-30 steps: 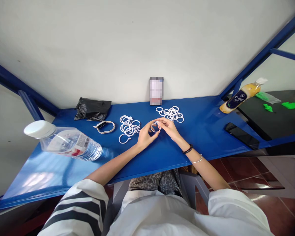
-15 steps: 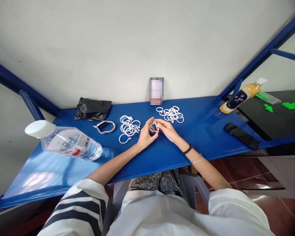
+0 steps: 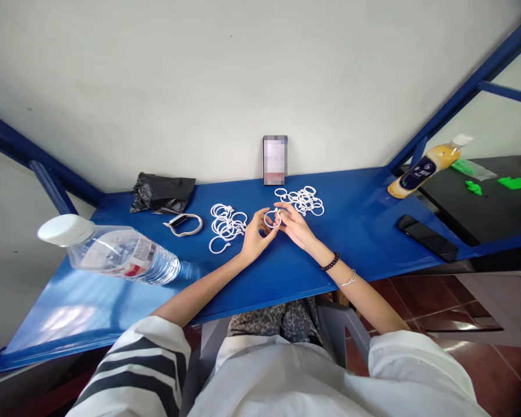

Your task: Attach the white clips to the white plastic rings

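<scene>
Between my two hands is a white plastic ring (image 3: 267,219) with a small clip at its top right. My left hand (image 3: 257,236) curves round its left and lower side, thumb and fingers closed on it. The fingers of my right hand (image 3: 296,227) pinch the ring near the clip; part of the ring is hidden by them. A pile of similar white rings (image 3: 227,223) lies left of my left hand, most showing a small clip end. Just beyond my right hand lies a second pile of white rings (image 3: 306,201).
On the blue table (image 3: 347,231) stand a large water bottle (image 3: 117,249) at left and a juice bottle (image 3: 425,169) at right. A wristwatch (image 3: 184,225), a black plastic bag (image 3: 162,193) and a dark phone (image 3: 428,237) lie there. Another phone (image 3: 275,160) leans on the wall.
My right fingers have shifted slightly on the ring near its clip, and my left fingers have loosened a little round it. Both piles look the same.
</scene>
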Motion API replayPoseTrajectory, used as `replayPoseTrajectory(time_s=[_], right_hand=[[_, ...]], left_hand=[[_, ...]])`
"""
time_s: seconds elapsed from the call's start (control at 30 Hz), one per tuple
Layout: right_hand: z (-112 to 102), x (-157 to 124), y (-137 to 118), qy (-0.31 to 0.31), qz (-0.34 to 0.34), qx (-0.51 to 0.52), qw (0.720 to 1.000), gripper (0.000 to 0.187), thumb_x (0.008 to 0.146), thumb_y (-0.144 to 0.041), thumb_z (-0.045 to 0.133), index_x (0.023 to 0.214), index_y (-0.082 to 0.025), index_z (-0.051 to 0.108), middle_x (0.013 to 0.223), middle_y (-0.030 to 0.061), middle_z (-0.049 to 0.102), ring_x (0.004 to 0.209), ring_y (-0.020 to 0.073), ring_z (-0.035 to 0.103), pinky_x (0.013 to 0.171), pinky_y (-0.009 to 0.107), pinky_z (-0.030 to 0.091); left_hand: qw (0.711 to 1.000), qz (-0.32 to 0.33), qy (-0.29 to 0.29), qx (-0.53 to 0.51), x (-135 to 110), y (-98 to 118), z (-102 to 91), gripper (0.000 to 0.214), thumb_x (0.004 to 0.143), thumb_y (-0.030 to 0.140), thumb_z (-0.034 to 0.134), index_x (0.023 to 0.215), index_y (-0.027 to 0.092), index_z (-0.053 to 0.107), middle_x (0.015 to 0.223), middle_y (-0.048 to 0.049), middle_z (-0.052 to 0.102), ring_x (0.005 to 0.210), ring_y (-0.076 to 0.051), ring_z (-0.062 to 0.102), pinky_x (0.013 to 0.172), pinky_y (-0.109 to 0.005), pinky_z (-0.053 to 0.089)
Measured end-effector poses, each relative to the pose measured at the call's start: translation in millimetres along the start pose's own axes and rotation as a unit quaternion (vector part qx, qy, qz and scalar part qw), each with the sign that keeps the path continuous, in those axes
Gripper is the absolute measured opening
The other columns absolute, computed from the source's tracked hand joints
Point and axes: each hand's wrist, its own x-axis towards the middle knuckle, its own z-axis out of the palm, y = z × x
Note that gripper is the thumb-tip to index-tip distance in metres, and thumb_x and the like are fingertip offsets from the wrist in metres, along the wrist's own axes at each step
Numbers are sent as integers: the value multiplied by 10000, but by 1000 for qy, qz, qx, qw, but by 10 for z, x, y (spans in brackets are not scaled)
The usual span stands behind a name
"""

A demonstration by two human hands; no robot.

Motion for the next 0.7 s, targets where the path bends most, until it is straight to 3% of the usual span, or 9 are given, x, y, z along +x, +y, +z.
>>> replayPoseTrajectory(time_s=[0.27, 0.7], right_hand=[[-19, -4, -5, 20, -46, -139, 989, 351, 818, -473, 649, 1102, -274, 591, 854, 7, 568, 808, 154, 576, 814, 306, 516], [-67, 35, 36, 74, -69, -180, 978, 292, 802, -478, 662, 952, -238, 588, 752, -10, 596, 734, 152, 597, 797, 328, 514]], left_hand=[[1000, -5, 13, -22, 7, 9, -16, 484, 840, 351, 651, 1266, 177, 500, 829, -10, 562, 598, -80, 550, 571, -213, 521], [1000, -5, 20, -9, 9, -10, -33, 530, 852, 355, 642, 1337, 205, 490, 883, -25, 541, 596, -71, 530, 569, -214, 519]])
